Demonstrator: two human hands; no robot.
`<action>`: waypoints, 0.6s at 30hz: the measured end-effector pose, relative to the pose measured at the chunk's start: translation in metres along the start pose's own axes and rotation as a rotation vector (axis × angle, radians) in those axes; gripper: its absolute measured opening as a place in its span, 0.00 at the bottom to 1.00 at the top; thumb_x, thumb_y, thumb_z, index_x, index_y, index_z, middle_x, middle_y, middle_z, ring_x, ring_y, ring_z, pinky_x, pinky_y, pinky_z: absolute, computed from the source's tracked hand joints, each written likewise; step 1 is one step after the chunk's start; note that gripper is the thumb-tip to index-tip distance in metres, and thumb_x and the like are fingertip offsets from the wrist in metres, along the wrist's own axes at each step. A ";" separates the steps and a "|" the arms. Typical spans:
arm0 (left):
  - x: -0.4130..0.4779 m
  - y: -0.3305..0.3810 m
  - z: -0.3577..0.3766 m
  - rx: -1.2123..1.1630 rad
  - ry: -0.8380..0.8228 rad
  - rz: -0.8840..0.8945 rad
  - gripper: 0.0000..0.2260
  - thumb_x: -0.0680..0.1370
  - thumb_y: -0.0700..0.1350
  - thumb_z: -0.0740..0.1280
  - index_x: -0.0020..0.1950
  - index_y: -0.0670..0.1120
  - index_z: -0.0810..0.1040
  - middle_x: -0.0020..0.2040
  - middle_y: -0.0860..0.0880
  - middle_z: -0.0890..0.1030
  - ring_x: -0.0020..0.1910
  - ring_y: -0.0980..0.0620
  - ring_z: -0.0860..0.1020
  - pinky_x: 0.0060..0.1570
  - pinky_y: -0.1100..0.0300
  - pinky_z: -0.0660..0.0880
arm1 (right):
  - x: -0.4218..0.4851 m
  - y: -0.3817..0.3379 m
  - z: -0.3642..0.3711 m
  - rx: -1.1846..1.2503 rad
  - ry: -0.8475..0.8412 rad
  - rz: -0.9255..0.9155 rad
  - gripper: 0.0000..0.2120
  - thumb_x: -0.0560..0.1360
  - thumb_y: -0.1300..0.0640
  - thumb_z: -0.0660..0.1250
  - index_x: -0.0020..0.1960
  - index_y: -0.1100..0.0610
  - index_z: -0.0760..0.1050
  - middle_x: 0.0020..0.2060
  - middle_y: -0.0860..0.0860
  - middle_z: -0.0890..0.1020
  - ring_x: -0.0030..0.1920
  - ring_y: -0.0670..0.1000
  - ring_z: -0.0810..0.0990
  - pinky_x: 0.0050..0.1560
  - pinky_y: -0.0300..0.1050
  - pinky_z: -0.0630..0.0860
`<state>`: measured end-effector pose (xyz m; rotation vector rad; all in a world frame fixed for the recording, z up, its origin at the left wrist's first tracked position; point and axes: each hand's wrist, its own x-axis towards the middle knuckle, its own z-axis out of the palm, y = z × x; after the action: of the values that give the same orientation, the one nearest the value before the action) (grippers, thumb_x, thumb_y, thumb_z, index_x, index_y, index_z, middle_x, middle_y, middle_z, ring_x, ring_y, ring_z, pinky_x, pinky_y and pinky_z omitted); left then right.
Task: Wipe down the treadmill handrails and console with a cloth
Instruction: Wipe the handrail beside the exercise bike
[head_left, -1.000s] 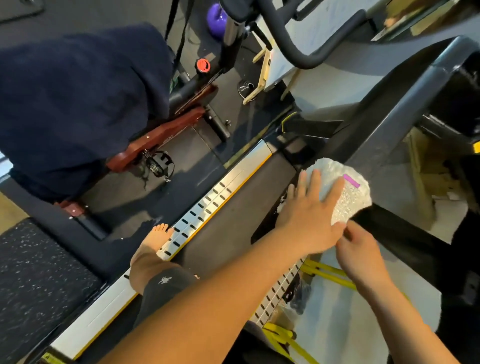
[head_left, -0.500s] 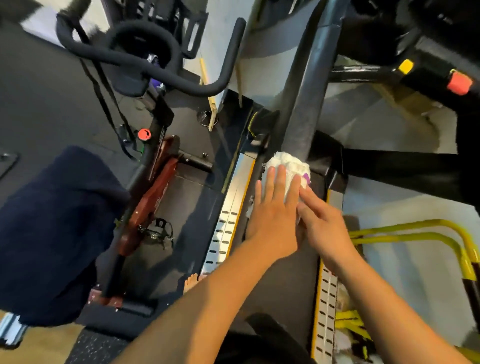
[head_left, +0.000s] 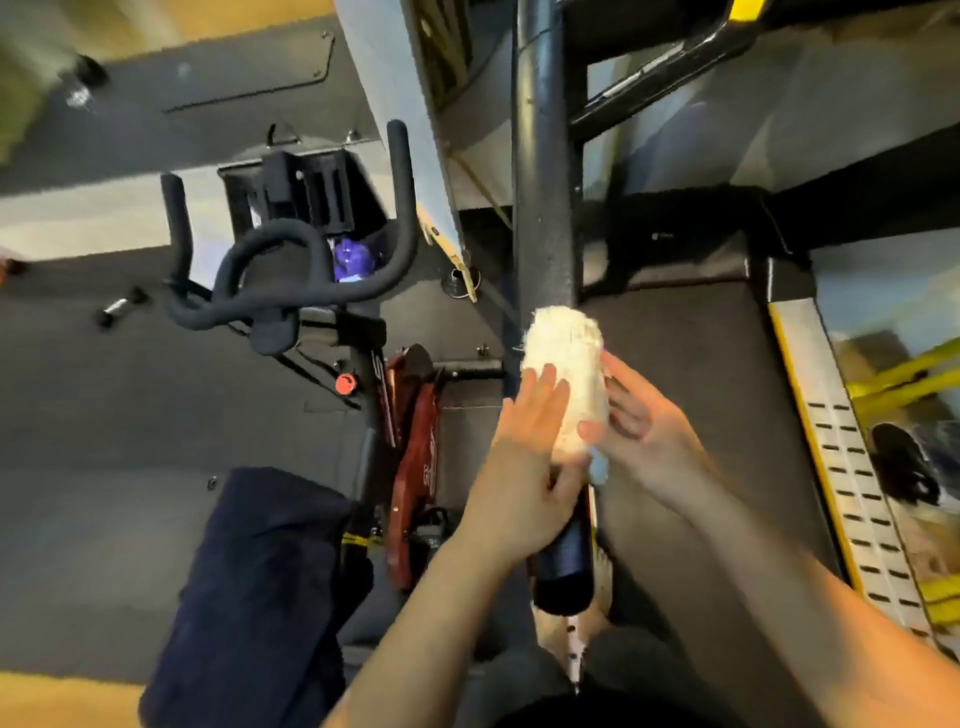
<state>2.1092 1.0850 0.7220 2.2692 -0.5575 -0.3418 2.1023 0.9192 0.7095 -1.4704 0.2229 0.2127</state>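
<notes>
White cloth (head_left: 569, 374) draped over the dark treadmill handrail (head_left: 545, 171), roughly mid-length of the bar, rail running from top of frame down to its rounded end cap near bottom centre. Cloth wraps the top and both sides of the rail; a pale blue scrap shows at its lower edge.

Left hand (head_left: 524, 457) flat against the cloth's left side, fingers straight and together, thumb tucked toward the rail underneath; pressing, not clenched. Right hand (head_left: 639, 426) on the cloth's right side, fingers extended and slightly spread, thumb lying across the cloth's lower front. Cloth sandwiched between both palms. Whether the right thumb actually pinches the fabric: cannot tell, motion blur.

Treadmill belt (head_left: 691, 415) dark, right of the rail, directly under the right forearm. Ribbed silver side rail (head_left: 841, 457) with yellow edge further right. Bare foot (head_left: 602, 582) partly visible just below the rail's end cap.

Left of the rail: exercise bike (head_left: 410, 467) with red frame, black curved handlebars (head_left: 291, 275), red knob. Navy towel (head_left: 260, 582) hanging lower left. Purple object (head_left: 353, 260) behind the handlebars, too blurred to identify.
</notes>
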 end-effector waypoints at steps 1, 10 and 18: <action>0.007 0.003 -0.002 0.019 -0.001 -0.002 0.30 0.79 0.44 0.61 0.80 0.42 0.53 0.79 0.53 0.46 0.79 0.53 0.42 0.77 0.46 0.47 | 0.005 0.002 0.000 0.044 -0.007 0.009 0.33 0.70 0.63 0.73 0.69 0.43 0.65 0.67 0.45 0.73 0.63 0.37 0.75 0.55 0.32 0.74; 0.023 0.023 0.007 0.076 -0.034 0.040 0.35 0.74 0.39 0.52 0.79 0.58 0.48 0.79 0.58 0.45 0.78 0.54 0.38 0.73 0.59 0.31 | -0.011 0.029 0.013 -0.086 0.093 0.210 0.16 0.80 0.43 0.58 0.67 0.36 0.71 0.60 0.35 0.76 0.62 0.39 0.74 0.59 0.35 0.68; 0.036 0.019 0.005 0.386 -0.019 0.002 0.26 0.84 0.44 0.51 0.80 0.46 0.46 0.80 0.50 0.43 0.78 0.58 0.38 0.76 0.53 0.38 | 0.019 0.022 0.004 0.037 0.022 0.203 0.32 0.70 0.34 0.64 0.72 0.35 0.60 0.67 0.39 0.73 0.65 0.43 0.73 0.67 0.51 0.71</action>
<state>2.1330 1.0528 0.7303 2.6371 -0.6827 -0.2727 2.1143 0.9257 0.6839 -1.4134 0.3929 0.3545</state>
